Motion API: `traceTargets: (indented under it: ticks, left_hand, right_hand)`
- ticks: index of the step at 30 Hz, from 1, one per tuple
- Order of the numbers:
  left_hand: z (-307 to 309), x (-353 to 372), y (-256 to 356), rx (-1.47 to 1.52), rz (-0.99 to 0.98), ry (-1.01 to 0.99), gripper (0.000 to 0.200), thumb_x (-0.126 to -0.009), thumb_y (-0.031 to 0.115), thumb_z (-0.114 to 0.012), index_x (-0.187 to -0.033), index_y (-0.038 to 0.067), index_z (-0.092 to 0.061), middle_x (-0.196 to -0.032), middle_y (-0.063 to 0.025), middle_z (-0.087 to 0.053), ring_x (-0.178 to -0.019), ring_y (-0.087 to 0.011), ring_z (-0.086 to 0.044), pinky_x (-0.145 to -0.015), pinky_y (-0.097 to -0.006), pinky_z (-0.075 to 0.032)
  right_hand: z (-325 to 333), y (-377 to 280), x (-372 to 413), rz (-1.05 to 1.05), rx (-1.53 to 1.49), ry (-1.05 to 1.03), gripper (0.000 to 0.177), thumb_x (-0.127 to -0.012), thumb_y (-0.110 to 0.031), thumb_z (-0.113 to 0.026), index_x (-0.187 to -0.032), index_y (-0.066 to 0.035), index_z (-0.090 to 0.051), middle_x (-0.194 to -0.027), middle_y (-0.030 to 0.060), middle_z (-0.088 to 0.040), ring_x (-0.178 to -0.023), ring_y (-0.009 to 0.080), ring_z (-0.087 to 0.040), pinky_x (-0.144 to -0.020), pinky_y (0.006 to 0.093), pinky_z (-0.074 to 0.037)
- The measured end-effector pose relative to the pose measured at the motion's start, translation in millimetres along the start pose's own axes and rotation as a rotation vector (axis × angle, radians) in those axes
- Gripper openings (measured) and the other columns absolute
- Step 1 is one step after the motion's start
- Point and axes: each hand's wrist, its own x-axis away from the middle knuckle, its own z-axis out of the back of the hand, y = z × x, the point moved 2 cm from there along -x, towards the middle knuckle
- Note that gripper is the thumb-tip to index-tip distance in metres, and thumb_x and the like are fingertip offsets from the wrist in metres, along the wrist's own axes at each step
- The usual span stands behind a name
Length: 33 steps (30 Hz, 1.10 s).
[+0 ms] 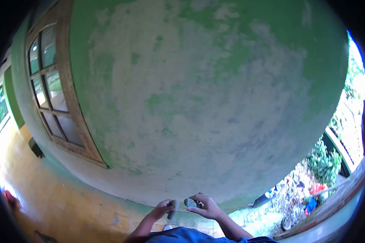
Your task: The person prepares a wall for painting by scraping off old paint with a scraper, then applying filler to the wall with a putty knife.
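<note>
At the bottom centre, my left hand (163, 208) grips a grey, flat, oblong piece (173, 209) that hangs downward from the fingers. Just to its right, my right hand (206, 206) holds a small rounded grey object (190, 203) with a yellowish round mark facing left. A narrow gap separates the two held things. Both hands are low in front of a wall (198, 121) with peeling green paint and large whitish patches. What exactly each object is, I cannot tell.
A wood-framed window (54, 89) is set in the wall at left. Yellowish floor tiles (81, 210) run along its base. A dark object (35, 148) stands by the wall. Outside at right are a green plant (324, 162), a red item (318, 188) and scattered debris.
</note>
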Motion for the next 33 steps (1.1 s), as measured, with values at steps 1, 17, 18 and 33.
traceTargets:
  ticks: [1, 17, 18, 33]
  left_hand:
    - [-3, 1, 1, 0.015, 0.012, -0.035, 0.053, -0.081, 0.034, -0.067, -0.118, 0.001, -0.048, -0.095, -0.0026, -0.055, -0.084, -0.0103, -0.052, -0.074, -0.0256, -0.044]
    - [-103, 80, -79, -0.072, 0.209, -0.169, 0.031, -0.077, 0.016, -0.074, -0.099, 0.003, -0.057, -0.086, -0.0030, -0.060, -0.075, -0.0111, -0.059, -0.064, -0.0266, -0.052]
    - [-106, 87, -75, -0.070, 0.210, -0.151, 0.030, -0.076, 0.016, -0.074, -0.097, 0.003, -0.057, -0.085, -0.0031, -0.060, -0.075, -0.0115, -0.059, -0.065, -0.0268, -0.052]
    - [-85, 91, -41, -0.136, 0.123, -0.317, 0.023, -0.076, 0.012, -0.074, -0.080, 0.006, -0.052, -0.078, -0.0043, -0.060, -0.071, -0.0122, -0.059, -0.061, -0.0292, -0.052]
  right_hand:
    - [-3, -2, 3, 0.151, 0.097, 0.099, 0.041, -0.075, -0.035, -0.073, -0.099, -0.003, -0.062, -0.088, 0.0100, -0.057, -0.081, 0.0210, -0.056, -0.069, 0.0317, -0.044]
    - [-19, 33, 239, 0.061, -0.893, 1.215, 0.023, -0.079, -0.007, -0.062, -0.097, 0.000, -0.051, -0.086, 0.0098, -0.059, -0.077, 0.0172, -0.062, -0.072, 0.0327, -0.052]
    - [-23, 40, 245, 0.096, -0.968, 1.217, 0.024, -0.079, -0.010, -0.059, -0.099, -0.003, -0.048, -0.088, 0.0107, -0.059, -0.076, 0.0208, -0.062, -0.072, 0.0350, -0.052]
    - [-94, 14, 210, 0.289, -1.722, 0.586, 0.041, -0.075, -0.023, -0.053, -0.115, -0.014, -0.049, -0.096, 0.0135, -0.057, -0.064, 0.0225, -0.057, -0.059, 0.0326, -0.044]
